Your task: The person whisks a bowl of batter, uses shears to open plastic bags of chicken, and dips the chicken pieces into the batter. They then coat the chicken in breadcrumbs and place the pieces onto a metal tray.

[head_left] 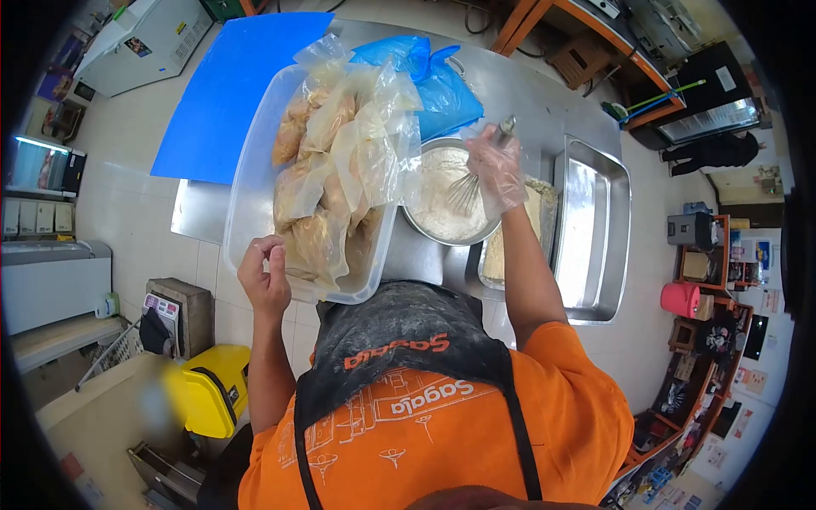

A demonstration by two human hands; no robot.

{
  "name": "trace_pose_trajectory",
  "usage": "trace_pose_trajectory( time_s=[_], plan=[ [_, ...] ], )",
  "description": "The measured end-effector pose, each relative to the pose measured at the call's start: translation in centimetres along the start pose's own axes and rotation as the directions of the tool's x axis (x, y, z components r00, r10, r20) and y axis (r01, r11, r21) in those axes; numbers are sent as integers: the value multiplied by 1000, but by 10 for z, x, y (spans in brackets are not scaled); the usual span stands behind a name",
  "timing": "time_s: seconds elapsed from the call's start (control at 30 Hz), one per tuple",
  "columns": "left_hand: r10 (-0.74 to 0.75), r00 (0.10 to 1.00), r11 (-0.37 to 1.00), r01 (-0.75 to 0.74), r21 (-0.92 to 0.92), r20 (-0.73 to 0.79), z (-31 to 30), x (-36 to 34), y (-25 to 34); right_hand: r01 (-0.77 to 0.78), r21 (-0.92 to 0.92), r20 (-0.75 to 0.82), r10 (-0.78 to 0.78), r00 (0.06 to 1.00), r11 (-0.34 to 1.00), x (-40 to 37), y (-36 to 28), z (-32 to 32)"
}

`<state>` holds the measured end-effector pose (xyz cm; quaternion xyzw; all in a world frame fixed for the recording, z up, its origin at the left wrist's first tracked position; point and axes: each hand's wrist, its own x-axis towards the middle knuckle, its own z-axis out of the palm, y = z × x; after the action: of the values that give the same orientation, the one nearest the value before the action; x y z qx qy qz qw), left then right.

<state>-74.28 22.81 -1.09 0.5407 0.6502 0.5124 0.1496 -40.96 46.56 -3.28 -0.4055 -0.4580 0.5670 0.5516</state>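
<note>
My right hand (495, 170), in a clear plastic glove, is closed around the handle of a wire whisk (464, 192). The whisk's wires reach into a round metal bowl (414, 223) of pale, floury mixture (442, 183). My left hand (265, 274) looks bare, its fingers curled at the near left corner of a clear plastic tub (244, 189). Inside the tub lie several clear plastic bags (316, 200) with light brown contents, possibly raw chicken. Partly behind my right forearm is a tray of crumbly, pale yellow coating (495, 258).
An empty-looking steel pan (586, 225) stands at the table's right end. Behind the bowl sits a blue plastic bag (444, 92). A blue board (229, 93) overhangs the steel table (531, 93) at left. A yellow bin (212, 387) is on the floor; a person (714, 153) stands far right.
</note>
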Motion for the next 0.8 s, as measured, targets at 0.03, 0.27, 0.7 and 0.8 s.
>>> trace_pose_trajectory(
  time_s=[0.03,0.27,0.7,0.8],
  plan=[
    [-8,1000,1000,8,-1,8,0,0,0,-41,87,-14,42,999,995,-6,-8,8],
    [7,1000,1000,-7,-1,8,0,-1,-3,58,-101,-57,-64,996,993,1,0,-13],
    [8,1000,1000,-7,-22,14,1,1,-2,141,268,-188,-92,978,953,-8,-3,-10],
    [13,1000,1000,-13,-12,5,0,1,-4,78,13,-144,-75,987,997,-3,3,-17]
  ],
)
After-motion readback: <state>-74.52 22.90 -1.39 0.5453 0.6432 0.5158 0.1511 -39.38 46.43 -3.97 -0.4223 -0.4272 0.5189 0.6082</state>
